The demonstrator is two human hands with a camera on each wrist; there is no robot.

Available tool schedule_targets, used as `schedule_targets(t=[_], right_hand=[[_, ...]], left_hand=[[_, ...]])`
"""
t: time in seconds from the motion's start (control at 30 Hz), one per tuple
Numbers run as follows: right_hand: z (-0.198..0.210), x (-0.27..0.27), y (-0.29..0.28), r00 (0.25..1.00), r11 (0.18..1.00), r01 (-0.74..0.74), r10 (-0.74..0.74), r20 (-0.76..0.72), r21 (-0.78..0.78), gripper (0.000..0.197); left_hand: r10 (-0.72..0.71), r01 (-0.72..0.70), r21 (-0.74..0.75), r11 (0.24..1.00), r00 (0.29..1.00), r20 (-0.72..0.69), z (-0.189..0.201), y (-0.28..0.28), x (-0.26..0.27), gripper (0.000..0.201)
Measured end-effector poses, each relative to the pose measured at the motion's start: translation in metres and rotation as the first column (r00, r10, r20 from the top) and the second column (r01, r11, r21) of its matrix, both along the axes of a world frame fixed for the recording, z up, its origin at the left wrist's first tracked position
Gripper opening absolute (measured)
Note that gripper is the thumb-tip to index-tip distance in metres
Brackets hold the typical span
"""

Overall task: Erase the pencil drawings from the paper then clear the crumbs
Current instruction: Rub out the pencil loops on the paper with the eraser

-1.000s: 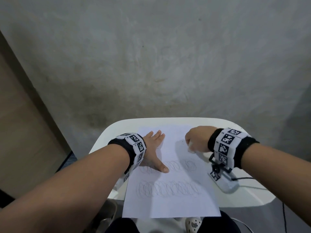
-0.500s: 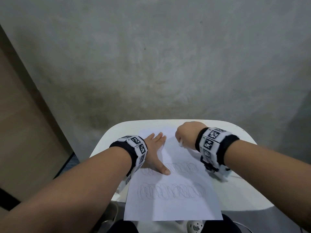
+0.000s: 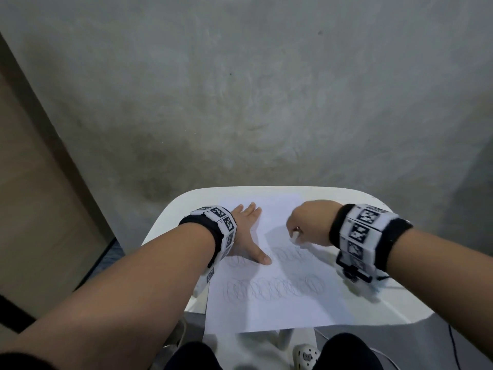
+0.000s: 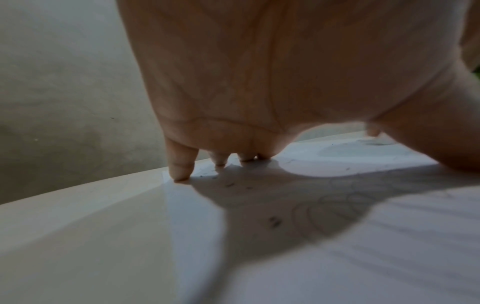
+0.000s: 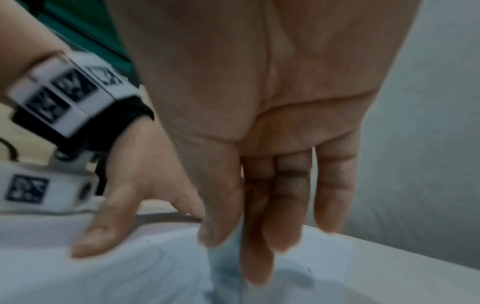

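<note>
A white sheet of paper [image 3: 280,308] lies on a white table [image 3: 394,308]. Two rows of pencil loops cross it: the upper row [image 3: 290,253] and the lower row [image 3: 274,287]. My left hand [image 3: 246,231] lies flat on the paper's left side, thumb spread toward the upper row, fingertips [image 4: 180,170] pressing down. My right hand [image 3: 306,222] pinches a small white eraser [image 3: 295,233] between thumb and fingers, just above the right end of the upper row. The right wrist view shows the eraser [image 5: 224,259] tip down on the paper. Dark crumbs [image 4: 275,222] dot the paper under my left palm.
The paper overhangs the table's near edge above my knees and a pale shoe [image 3: 306,353]. A thin cable [image 3: 386,277] trails over the table at the right. Behind the table is a grey concrete surface [image 3: 266,102], with a wooden panel [image 3: 40,209] at the left.
My right hand with the eraser went left across the top of the sheet, then came nearer to the upper row of loops. The left hand has stayed flat in place.
</note>
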State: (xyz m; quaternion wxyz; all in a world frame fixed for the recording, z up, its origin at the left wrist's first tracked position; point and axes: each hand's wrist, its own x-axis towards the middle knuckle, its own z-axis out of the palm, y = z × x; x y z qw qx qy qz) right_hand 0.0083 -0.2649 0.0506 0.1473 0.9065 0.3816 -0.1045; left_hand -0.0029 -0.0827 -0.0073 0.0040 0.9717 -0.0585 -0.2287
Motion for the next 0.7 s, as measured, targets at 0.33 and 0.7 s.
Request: schedule_targets(t=[0.33,0.7], right_hand=[[0.007,0.008,0.008,0.994,0.994,0.108,-0.108,0.003,0.021,0.013],[0.005,0.0,-0.008,0.992,0.993,0.112,-0.113,-0.049,-0.025,0.014]], left_hand=[[-0.002,0.002,-0.001,1.0,1.0,-0.026,-0.001,0.003,0.004,0.134],[0.01,-0.011,-0.027,1.0,0.999,-0.032,-0.003,0.003,0.006,0.136]])
